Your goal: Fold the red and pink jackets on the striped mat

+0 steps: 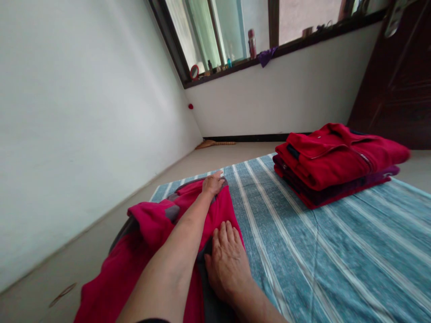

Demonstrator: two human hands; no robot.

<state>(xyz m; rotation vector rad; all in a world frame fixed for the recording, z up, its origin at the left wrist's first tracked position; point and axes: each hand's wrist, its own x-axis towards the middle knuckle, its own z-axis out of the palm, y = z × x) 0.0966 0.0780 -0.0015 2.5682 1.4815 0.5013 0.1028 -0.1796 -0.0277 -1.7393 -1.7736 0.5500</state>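
Note:
A crimson garment with grey patches and grey edging is spread over the near left part of the striped bedsheet, its left side bunched and hanging over the edge. My left hand reaches to the garment's far corner and rests there with fingers apart; part of its grip is hard to see. Closer to me, my right hand lies flat on the garment's right border, fingers stretched forward. My left forearm covers part of the cloth. To the right sits a stack of folded red and dark purple clothes, which neither hand touches.
A white wall rises on the left, beyond a strip of floor. On the floor by the far wall lies a broom. The windowsill holds a pink bottle, a small round mirror and a purple cloth. A dark door stands at right.

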